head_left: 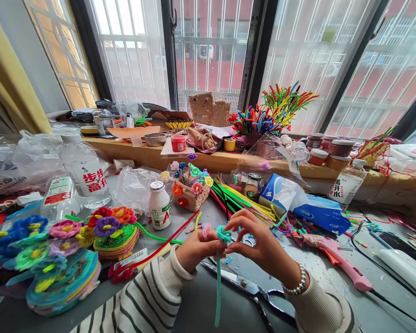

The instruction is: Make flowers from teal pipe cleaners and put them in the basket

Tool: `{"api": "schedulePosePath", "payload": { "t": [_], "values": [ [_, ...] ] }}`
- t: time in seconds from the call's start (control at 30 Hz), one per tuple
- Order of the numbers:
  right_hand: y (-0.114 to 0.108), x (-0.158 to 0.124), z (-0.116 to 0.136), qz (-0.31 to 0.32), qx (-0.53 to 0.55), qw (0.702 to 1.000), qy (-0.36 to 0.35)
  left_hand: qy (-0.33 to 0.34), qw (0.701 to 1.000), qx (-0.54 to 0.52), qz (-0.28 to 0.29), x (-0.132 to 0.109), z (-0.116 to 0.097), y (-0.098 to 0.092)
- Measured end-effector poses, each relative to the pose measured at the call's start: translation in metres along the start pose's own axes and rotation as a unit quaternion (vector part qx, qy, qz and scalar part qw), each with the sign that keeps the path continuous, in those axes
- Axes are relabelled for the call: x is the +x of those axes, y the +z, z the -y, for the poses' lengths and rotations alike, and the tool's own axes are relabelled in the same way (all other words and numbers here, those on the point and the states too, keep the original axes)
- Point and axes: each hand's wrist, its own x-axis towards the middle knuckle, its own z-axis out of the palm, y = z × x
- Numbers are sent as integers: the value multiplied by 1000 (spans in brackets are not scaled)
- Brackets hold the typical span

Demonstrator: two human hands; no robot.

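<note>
Between my two hands is a turquoise pipe cleaner (218, 286), its upper end curled into a small looped shape and its straight tail hanging down. My left hand (203, 247) pinches it just below the curled part, from the left. The thumb and fingertips of my right hand (253, 236) close on the curl's right side. A small pink curl (206, 230) shows by my left fingertips. Under my hands, large scissors (242, 283) lie on the grey table (190, 305). Pipe-cleaner flowers (106, 226) in several colours are at the left.
A pink glue gun (336, 259) with its cord lies at the right. Beyond my hands stand a white bottle (160, 206), a flower basket (192, 196), a small jar (253, 186) and a blue tissue pack (305, 203). Loose pipe cleaners (229, 199) spread across the middle.
</note>
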Motion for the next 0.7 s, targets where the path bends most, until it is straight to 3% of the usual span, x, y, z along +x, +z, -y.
{"api": "schedulePosePath", "payload": {
  "t": [0.27,0.5,0.7],
  "values": [
    [3,0,-5,16,5,1000,-12,-31,997,72,20,-1,4,-4],
    [8,0,-7,6,19,1000,-5,-31,998,49,16,-1,5,-5],
    [12,1,-11,-68,-49,996,10,28,987,141,-76,0,-3,4]
  ]
}}
